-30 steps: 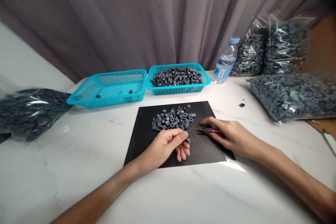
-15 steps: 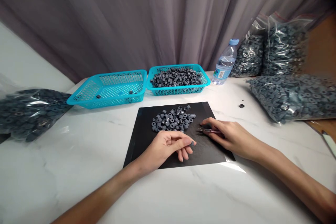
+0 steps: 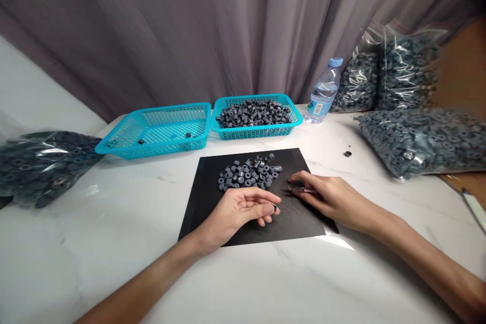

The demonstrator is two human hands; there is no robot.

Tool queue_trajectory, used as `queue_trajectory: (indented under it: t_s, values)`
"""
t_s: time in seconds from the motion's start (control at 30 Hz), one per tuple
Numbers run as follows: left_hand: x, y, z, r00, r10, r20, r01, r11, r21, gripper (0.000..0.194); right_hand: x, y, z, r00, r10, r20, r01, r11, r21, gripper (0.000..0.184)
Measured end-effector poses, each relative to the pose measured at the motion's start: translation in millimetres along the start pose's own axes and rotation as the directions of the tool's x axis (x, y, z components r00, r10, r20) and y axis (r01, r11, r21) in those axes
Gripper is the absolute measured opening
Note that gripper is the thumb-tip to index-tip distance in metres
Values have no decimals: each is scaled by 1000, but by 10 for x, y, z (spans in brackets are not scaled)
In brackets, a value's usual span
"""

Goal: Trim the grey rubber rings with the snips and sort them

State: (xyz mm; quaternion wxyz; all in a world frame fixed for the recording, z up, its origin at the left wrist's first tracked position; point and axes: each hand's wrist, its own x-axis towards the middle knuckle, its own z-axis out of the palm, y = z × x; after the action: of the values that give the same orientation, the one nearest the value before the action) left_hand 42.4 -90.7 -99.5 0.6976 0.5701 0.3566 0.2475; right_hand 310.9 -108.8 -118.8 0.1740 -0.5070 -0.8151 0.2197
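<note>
Light moderately bright, fairly even across white desk [image 3: 125, 268]; lamp or window can't be made out from here. Curtain [image 3: 228, 25] duller, folds sinking into shade, top right corner nearly black. Soft shadow under right forearm [image 3: 413, 243]. Hard white glare by near right corner of black mat [image 3: 205, 217], faint sheen across its surface. Sharp glints on left plastic bag [image 3: 49, 162] and upright bags [image 3: 406, 73]. Middle reasonably clear, small grey pieces [image 3: 248, 174] slightly soft; outer edges stretched, smeary.
</note>
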Motion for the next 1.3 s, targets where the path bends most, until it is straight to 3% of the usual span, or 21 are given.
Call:
queue_trajectory:
  t_s: [0.8, 1.3]
  values:
    - [26, -21, -17, 999, 6, -50, -8, 999, -36, 26, 7, 17, -2, 999, -38, -6, 38, 999, 8, 22]
    - [28, -8, -2, 998, 58, -7, -58, 998, -3, 22, 1, 31, 9, 999, -43, -10, 43, 999, 4, 22]
